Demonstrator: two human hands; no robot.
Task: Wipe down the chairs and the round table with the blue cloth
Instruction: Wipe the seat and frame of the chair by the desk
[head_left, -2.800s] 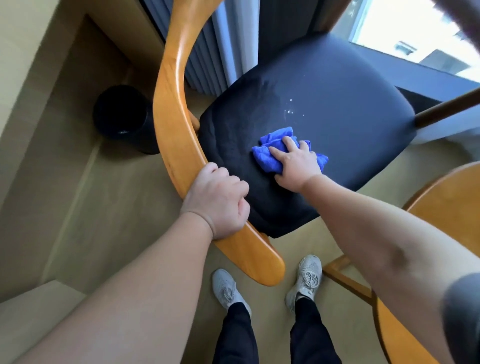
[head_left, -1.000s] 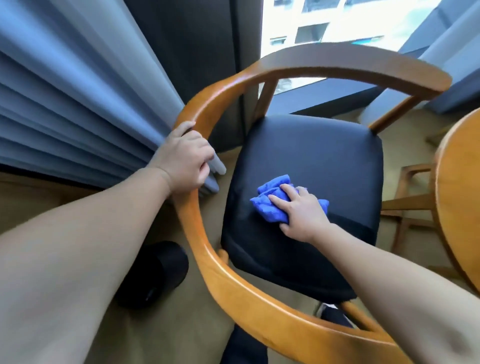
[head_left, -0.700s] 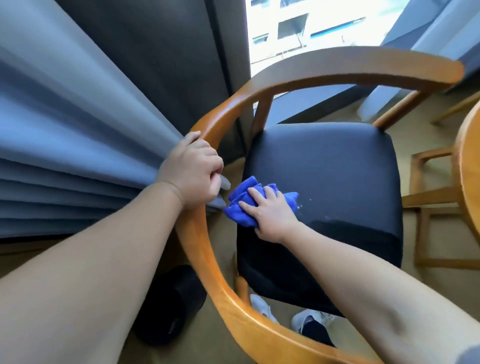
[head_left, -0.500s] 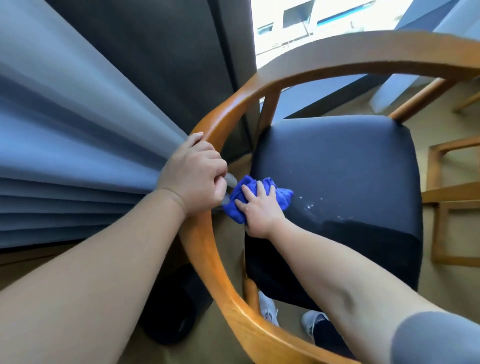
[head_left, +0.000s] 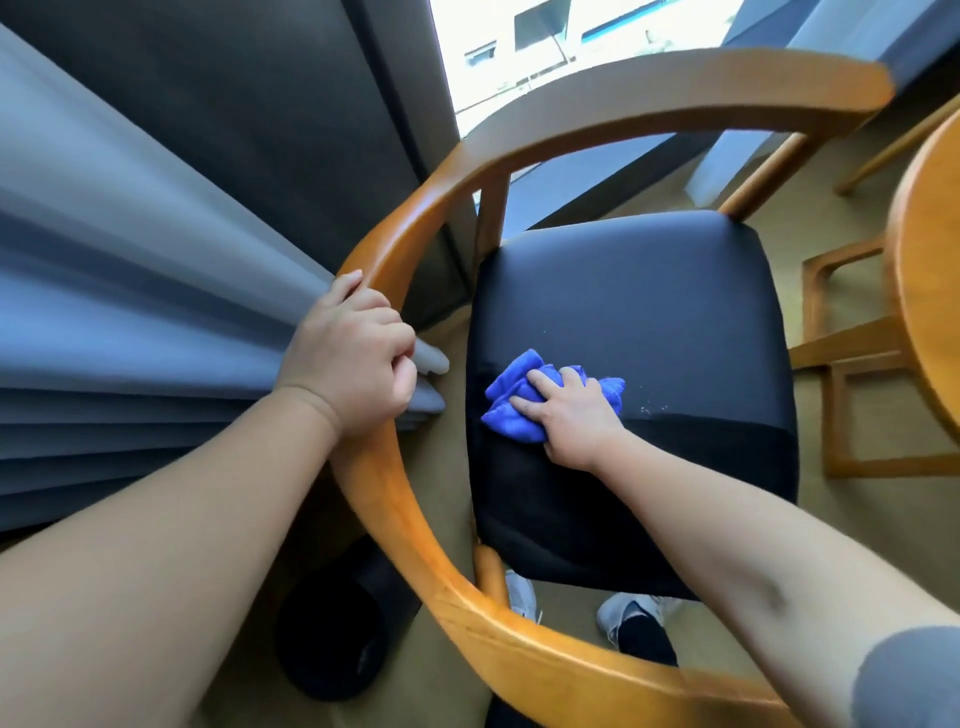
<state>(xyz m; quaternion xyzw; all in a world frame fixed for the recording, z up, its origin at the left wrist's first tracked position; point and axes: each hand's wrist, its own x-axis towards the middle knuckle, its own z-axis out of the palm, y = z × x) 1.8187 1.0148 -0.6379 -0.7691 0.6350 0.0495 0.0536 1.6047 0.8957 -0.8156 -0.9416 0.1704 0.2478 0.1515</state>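
A wooden chair with a curved orange-brown backrest rail and a black padded seat fills the middle. My left hand grips the rail on its left side. On the seat's left part near its front edge, my right hand presses a crumpled blue cloth flat. A few small wet specks glisten on the seat just right of the cloth. The round wooden table's edge shows at the far right.
Grey-blue curtains hang close to the chair on the left, under a bright window. A black bin stands on the beige floor below the rail. The table's wooden base frame stands right of the seat. My shoes show beneath the seat.
My right hand has slid the blue cloth from the seat's left edge back rightward onto the seat. My left hand has kept its hold on the rail.
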